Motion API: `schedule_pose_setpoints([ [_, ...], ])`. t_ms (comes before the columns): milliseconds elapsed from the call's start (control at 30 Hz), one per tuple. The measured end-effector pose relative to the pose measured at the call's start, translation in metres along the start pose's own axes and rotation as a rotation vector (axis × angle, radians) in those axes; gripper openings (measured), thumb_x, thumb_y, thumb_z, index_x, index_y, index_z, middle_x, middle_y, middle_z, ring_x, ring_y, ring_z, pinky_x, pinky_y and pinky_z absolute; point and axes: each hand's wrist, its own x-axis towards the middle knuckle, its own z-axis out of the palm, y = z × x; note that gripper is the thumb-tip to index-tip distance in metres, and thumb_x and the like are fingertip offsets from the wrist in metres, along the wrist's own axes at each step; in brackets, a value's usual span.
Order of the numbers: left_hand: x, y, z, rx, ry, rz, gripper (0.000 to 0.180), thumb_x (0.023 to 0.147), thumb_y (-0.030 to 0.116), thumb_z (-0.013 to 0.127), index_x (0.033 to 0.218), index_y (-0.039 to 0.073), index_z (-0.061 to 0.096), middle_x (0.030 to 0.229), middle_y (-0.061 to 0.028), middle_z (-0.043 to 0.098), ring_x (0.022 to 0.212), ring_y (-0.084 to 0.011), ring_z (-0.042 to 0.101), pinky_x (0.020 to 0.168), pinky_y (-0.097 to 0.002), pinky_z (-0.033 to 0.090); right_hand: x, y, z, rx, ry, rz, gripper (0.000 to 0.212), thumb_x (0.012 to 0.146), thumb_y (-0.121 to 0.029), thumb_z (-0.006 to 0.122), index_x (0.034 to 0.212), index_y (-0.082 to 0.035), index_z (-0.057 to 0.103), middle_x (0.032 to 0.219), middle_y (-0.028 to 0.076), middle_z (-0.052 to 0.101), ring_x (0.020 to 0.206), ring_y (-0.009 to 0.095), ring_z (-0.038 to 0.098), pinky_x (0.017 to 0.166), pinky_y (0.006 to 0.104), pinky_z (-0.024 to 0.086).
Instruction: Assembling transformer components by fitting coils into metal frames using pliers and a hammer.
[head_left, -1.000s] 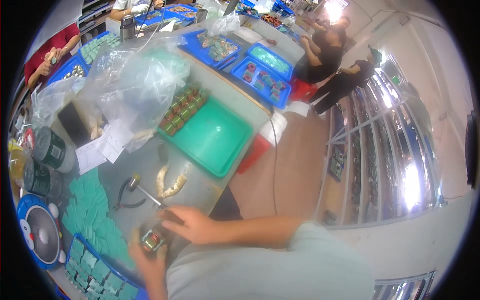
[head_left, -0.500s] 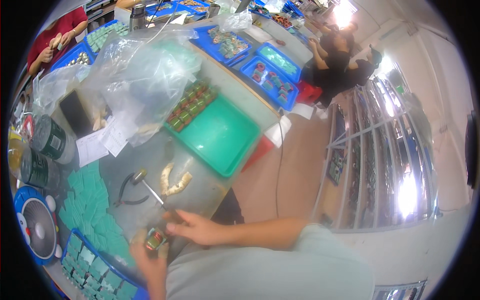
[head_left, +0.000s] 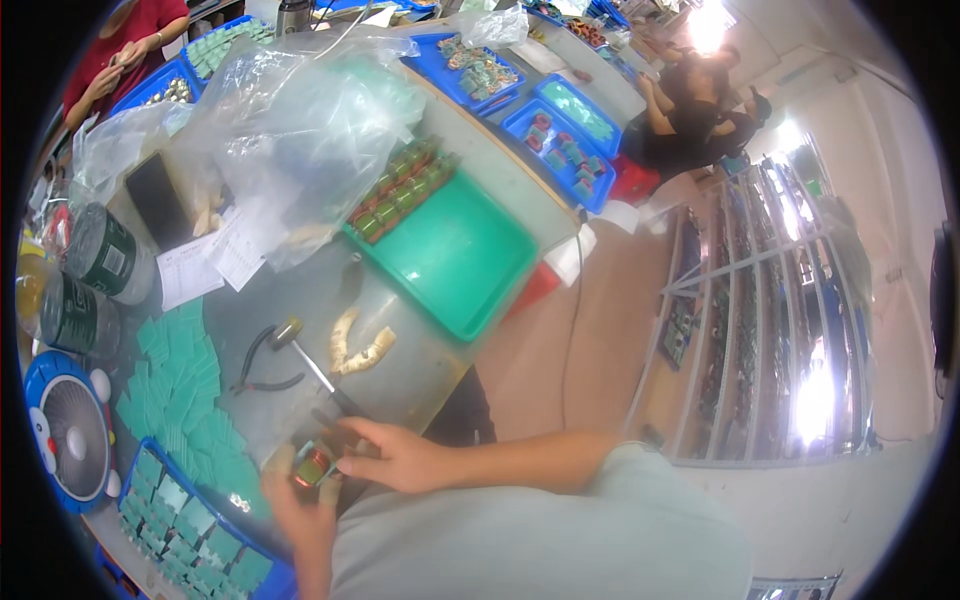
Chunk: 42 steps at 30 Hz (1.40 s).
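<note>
Near the small hammer (head_left: 312,365), both hands' fingers (head_left: 352,462) pinching a small copper-wound component (head_left: 314,467).

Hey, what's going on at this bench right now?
A person at a cluttered workbench holds a small copper-wound coil part in the left hand, while the right hand pinches at it from the side. Just ahead lie a small hammer and black pliers. Further up, a green tray holds a row of similar parts along its far edge. Other people work at blue trays beyond.
</note>
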Motion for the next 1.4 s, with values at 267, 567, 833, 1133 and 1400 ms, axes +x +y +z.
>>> schedule_pose_setpoints([
  [267, -0.003, -0.003, -0.003, 0.023, 0.001, 0.012, 0.078, 0.077, 0.033, 0.091, 0.139, 0.002, 0.056, 0.130, -0.0208, 0.060, 0.120, -0.0409, 0.056, 0.103, -0.0484, 0.044, 0.007, 0.010, 0.005, -0.002, -0.032, 0.011, 0.054, 0.102, -0.030, 0.067, 0.145, -0.002, 0.052, 0.119, 0.014, 0.067, 0.111, 0.025, 0.064, 0.099, 0.0391, 0.049],
  [567, 0.012, -0.004, -0.003, 0.024, -0.006, 0.080, 0.072, 0.075, 0.030, 0.092, 0.135, 0.006, 0.061, 0.131, -0.0156, 0.064, 0.119, -0.0378, 0.060, 0.104, -0.0460, 0.043, 0.005, 0.009, -0.002, -0.023, 0.061, 0.001, 0.045, 0.103, -0.018, 0.070, 0.144, -0.005, 0.057, 0.113, 0.002, 0.064, 0.102, 0.010, 0.061, 0.090, 0.0277, 0.051],
  [833, 0.000, -0.006, -0.016, 0.032, 0.003, -0.011, 0.074, 0.075, 0.036, 0.092, 0.136, 0.007, 0.060, 0.132, -0.0143, 0.065, 0.122, -0.0356, 0.059, 0.103, -0.0452, 0.040, 0.010, 0.013, 0.002, -0.017, 0.060, -0.016, 0.041, 0.103, -0.012, 0.067, 0.141, -0.003, 0.056, 0.102, -0.001, 0.064, 0.092, 0.008, 0.058, 0.084, 0.0252, 0.048],
  [1133, 0.001, -0.005, -0.018, 0.022, -0.017, -0.035, 0.077, 0.075, 0.041, 0.091, 0.137, 0.007, 0.060, 0.131, -0.0144, 0.064, 0.122, -0.0362, 0.058, 0.105, -0.0457, 0.041, 0.008, 0.017, 0.001, -0.088, 0.107, -0.105, 0.028, 0.101, -0.011, 0.067, 0.127, -0.001, 0.062, 0.098, 0.001, 0.067, 0.090, 0.010, 0.060, 0.083, 0.0274, 0.049],
  [1400, 0.003, -0.005, -0.020, 0.018, -0.014, -0.037, 0.078, 0.075, 0.044, 0.091, 0.137, 0.007, 0.060, 0.131, -0.0146, 0.064, 0.121, -0.0368, 0.059, 0.105, -0.0460, 0.041, 0.008, 0.020, -0.004, -0.159, 0.100, -0.164, 0.014, 0.098, -0.009, 0.070, 0.110, -0.002, 0.066, 0.093, 0.005, 0.069, 0.086, 0.013, 0.064, 0.080, 0.0306, 0.051],
])
